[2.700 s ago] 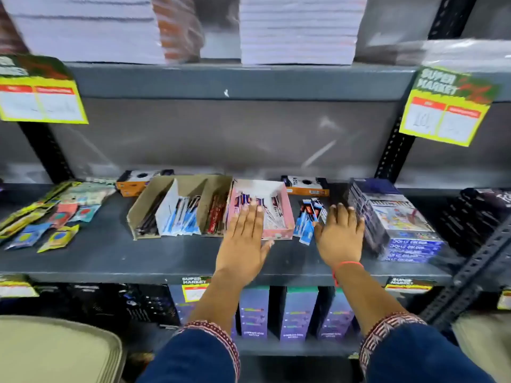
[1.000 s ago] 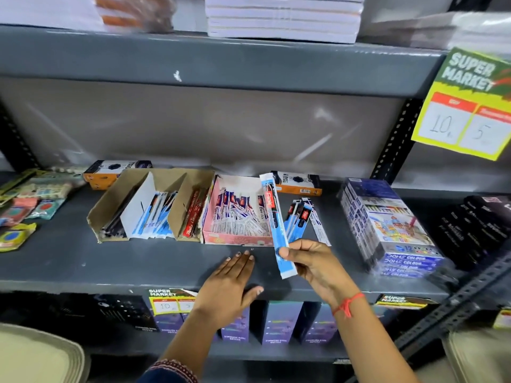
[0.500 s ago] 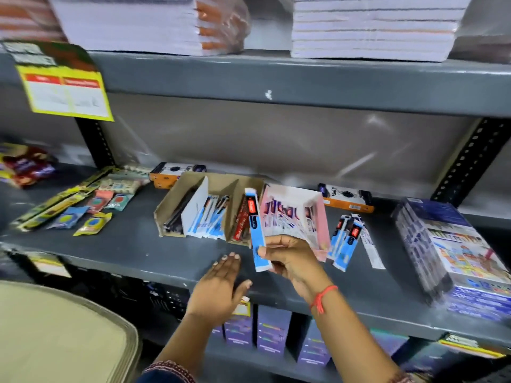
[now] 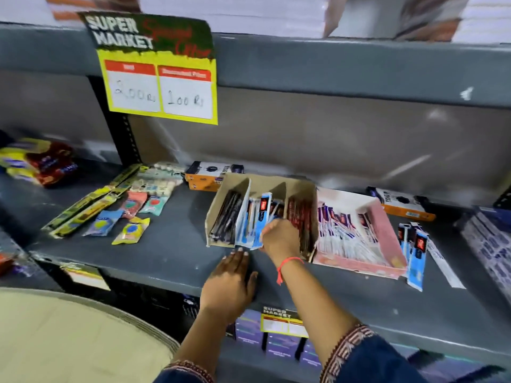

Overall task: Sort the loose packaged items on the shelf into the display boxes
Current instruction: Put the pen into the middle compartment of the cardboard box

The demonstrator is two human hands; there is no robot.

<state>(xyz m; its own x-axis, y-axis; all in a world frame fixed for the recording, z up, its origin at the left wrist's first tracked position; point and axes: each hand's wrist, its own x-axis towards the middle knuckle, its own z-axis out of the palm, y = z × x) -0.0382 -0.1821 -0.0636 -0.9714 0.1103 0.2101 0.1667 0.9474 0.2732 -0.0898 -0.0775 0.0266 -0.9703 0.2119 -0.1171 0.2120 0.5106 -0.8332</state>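
Grey metal makes up the shelf [image 4: 154, 252], the biggest thing here, and it holds everything I am sorting. The brown box [image 4: 276, 186] sits in the middle of it, and I will say where things are from that box.

Touching the brown box on its right side is the pink box [image 4: 387, 230], full of white and purple packs. Behind the brown box, to its left, lies an orange and black carton [image 4: 210, 175]. High above the brown box, to the left, hangs a yellow price sign [image 4: 160, 70]. Far to the left of the brown box lie small bright packets [image 4: 130, 230].

My right hand [image 4: 282, 239] is at the front of the brown box, closed around a blue pack [image 4: 261, 219] that stands in the middle part of the box. My left hand [image 4: 229, 283] lies flat and open on the shelf, just in front of the brown box, holding nothing.

Past the pink box, well to the right of the brown box, a few loose blue packs [image 4: 414, 261] lie on the shelf.
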